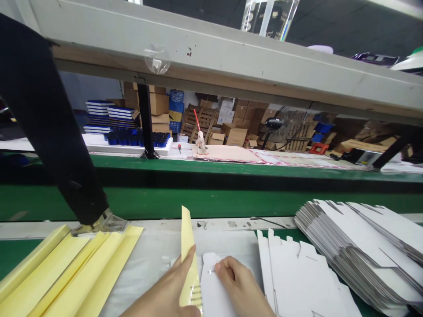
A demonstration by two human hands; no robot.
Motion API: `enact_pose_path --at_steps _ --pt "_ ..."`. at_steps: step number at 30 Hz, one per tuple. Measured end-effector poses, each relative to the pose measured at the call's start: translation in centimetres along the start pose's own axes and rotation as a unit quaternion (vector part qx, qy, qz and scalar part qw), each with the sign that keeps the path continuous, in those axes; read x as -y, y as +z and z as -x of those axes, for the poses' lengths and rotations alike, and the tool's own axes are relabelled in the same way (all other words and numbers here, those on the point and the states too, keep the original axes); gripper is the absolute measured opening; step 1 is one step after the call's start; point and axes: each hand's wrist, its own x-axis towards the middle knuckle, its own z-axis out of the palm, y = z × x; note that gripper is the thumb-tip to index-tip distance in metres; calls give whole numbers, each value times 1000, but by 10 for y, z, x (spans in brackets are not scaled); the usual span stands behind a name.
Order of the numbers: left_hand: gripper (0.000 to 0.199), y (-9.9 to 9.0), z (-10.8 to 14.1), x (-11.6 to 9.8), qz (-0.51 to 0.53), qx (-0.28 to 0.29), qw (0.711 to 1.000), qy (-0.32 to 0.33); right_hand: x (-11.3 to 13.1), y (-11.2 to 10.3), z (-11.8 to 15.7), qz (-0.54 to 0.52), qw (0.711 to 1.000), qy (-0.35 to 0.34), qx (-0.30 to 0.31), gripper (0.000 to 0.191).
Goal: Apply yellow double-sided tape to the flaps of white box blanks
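Left hand (165, 288) at 6 o'clock pinches a yellow strip (189, 259) w/ thumb up against it; right hand (239, 284) just beside, fingertips pressed on a white die-cut card (214, 281) lying flat on the table (155, 255). More yellow strips (66, 268) fan out at 8 o'clock, loose card blanks (294, 277) at 4. A fanned blank stack (363, 251) sits approx. 3 o'clock, green belt (211, 202) at 12.

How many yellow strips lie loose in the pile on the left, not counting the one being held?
5, roughly: the yellow strips fan out side by side at lower left, running off the bottom edge. Overlaps may hide more. A sixth stands upright in the left hand.
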Motion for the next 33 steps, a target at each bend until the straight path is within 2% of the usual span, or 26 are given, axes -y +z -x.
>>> enact_pose_path --at_steps 8,12,20,33 --pt "86 -6 11 -18 36 -23 999 -25 6 -1 1 27 1000 2 -8 29" --pt "87 -3 9 -14 36 -22 999 -33 7 -5 1 27 1000 0 6 29" --pt "89 1 4 1 32 -21 999 -7 20 -8 7 69 997 -31 8 27" --pt "87 -6 10 -16 41 -14 998 -41 16 -2 4 74 997 -13 -15 26"
